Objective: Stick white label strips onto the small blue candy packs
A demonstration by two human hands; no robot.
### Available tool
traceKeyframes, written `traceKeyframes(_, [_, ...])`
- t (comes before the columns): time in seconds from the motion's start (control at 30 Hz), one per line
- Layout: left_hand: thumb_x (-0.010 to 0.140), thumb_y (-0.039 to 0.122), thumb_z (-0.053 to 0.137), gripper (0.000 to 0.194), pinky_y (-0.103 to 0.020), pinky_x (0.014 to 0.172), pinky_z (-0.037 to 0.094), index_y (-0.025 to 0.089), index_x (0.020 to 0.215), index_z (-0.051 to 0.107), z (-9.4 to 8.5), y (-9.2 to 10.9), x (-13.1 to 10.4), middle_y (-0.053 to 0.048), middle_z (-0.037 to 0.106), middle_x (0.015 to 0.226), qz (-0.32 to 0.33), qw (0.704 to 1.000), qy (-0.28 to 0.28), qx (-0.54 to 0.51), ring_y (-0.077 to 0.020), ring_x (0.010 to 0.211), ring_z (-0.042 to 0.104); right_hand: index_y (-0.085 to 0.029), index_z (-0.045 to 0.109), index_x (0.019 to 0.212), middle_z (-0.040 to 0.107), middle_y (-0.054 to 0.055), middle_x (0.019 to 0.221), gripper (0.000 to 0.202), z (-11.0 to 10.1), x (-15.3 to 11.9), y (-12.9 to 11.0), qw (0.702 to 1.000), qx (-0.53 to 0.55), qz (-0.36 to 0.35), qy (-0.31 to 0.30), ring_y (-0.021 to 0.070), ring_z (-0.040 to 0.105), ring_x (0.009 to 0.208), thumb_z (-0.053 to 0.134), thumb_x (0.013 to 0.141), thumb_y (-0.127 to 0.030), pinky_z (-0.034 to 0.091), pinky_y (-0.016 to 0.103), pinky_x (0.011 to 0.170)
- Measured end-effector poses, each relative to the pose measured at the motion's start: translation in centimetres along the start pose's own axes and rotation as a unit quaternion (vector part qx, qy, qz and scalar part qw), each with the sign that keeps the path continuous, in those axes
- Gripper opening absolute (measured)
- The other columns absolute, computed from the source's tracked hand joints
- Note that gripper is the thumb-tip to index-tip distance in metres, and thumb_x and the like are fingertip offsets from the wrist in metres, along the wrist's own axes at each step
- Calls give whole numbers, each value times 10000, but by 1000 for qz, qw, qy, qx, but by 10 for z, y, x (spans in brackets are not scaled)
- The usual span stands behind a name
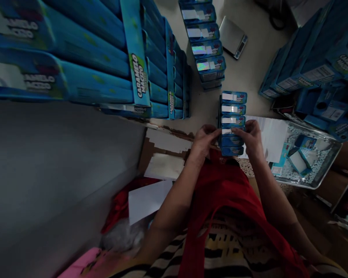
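Directly before me runs a row of small blue candy boxes [232, 141], ends facing up. Silver stickers cross the upper ones, while the nearest two show plain blue ends. My left hand [203, 142] is at the row's left side, thumb and forefinger closed at the left end of a silver sticker [226, 131]. From the right, my right hand [251, 138] reaches onto the same box, its fingers pinched together at the sticker's other end. Its other fingers are curled, and the fingertips partly cover the sticker.
Tall stacks of blue boxes [98, 73] stand left, more boxes [313, 73] right. Another stickered row [207, 48] lies ahead beside a small scale [232, 36]. White sheets [268, 139] lie by my right hand, next to a metal tray [321, 179] holding white pellets and boxes.
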State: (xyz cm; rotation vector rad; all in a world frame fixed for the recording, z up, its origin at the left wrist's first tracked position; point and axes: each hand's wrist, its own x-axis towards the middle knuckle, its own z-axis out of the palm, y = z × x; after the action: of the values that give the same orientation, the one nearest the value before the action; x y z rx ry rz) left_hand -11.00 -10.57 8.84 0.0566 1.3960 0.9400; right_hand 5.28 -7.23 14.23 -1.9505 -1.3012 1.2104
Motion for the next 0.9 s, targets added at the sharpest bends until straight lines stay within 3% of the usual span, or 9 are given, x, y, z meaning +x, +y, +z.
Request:
traceKeyframes(0.13, [565, 504, 914, 560, -247, 679, 480, 223, 901, 564, 0, -13, -4, 31, 619, 839, 42, 996, 78, 28, -136, 746, 607, -279, 452, 1071, 505, -67, 805, 361, 4, -7, -2, 999, -15, -35, 5, 150, 531, 737, 720, 847, -372, 447, 289, 708])
traceKeyframes(0.2, [678, 493, 869, 470, -255, 728, 494, 224, 928, 576, -5, -19, -29, 8, 624, 885, 120, 976, 155, 99, -149, 809, 616, -272, 470, 1166, 534, -55, 820, 314, -2, -10, -1, 998, -11, -62, -19, 156, 561, 755, 630, 908, -351, 455, 292, 713])
traceKeyframes(0.3, [859, 437, 778, 292, -297, 816, 521, 238, 934, 578, 1, -34, -88, -15, 617, 918, 301, 903, 220, 214, -173, 869, 622, -261, 501, 1239, 631, -14, 932, 363, -28, -8, 17, 991, 64, -65, -99, 161, 629, 837, 612, 923, -401, 495, 286, 725])
traceKeyframes(0.4, [925, 371, 735, 148, -344, 848, 545, 259, 932, 640, 45, -60, -123, -42, 665, 891, 387, 870, 22, 304, -208, 861, 656, -235, 594, 1154, 689, 19, 977, 381, -68, 2, 57, 991, 94, -14, -90, 172, 662, 875, 672, 891, -500, 526, 308, 769])
traceKeyframes(0.47, [988, 322, 638, 83, -376, 921, 546, 273, 1029, 691, 95, -76, -106, -80, 718, 981, 361, 862, -119, 335, -240, 961, 685, -219, 640, 1052, 703, 30, 926, 340, -97, 9, 91, 998, 53, 17, -13, 187, 664, 851, 676, 880, -510, 533, 344, 799])
traceKeyframes(0.5, [1009, 283, 577, 138, -403, 981, 533, 264, 1076, 696, 122, -81, -86, -104, 726, 1059, 355, 862, -133, 338, -261, 1052, 680, -217, 653, 1017, 708, 38, 906, 311, -110, 12, 107, 999, 23, 25, 28, 199, 665, 841, 673, 876, -492, 536, 365, 809])
traceKeyframes(0.63, [944, 142, 589, 228, -520, 1145, 397, 215, 1120, 715, 204, -79, 30, -174, 660, 1329, 302, 844, -40, 441, -358, 1334, 525, -197, 700, 1030, 738, 105, 991, 244, -142, 20, 153, 987, -111, -11, 120, 261, 669, 914, 605, 909, -387, 545, 451, 883])
traceKeyframes(0.77, [911, 154, 672, 74, -566, 1092, 356, 185, 898, 739, 220, -68, 98, -209, 642, 1325, 231, 784, -20, 576, -422, 1351, 478, -153, 707, 1239, 711, 173, 1247, 356, -143, 34, 162, 963, -239, -98, 77, 317, 612, 1172, 482, 989, -268, 480, 518, 1074])
traceKeyframes(0.9, [906, 113, 616, 170, -534, 1086, 319, 199, 812, 728, 208, -69, 99, -154, 730, 1078, 214, 781, -48, 584, -347, 1150, 611, -171, 585, 1497, 610, 176, 1483, 500, -132, 61, 150, 931, -334, -145, -6, 356, 496, 1337, 424, 1023, -173, 398, 533, 1139])
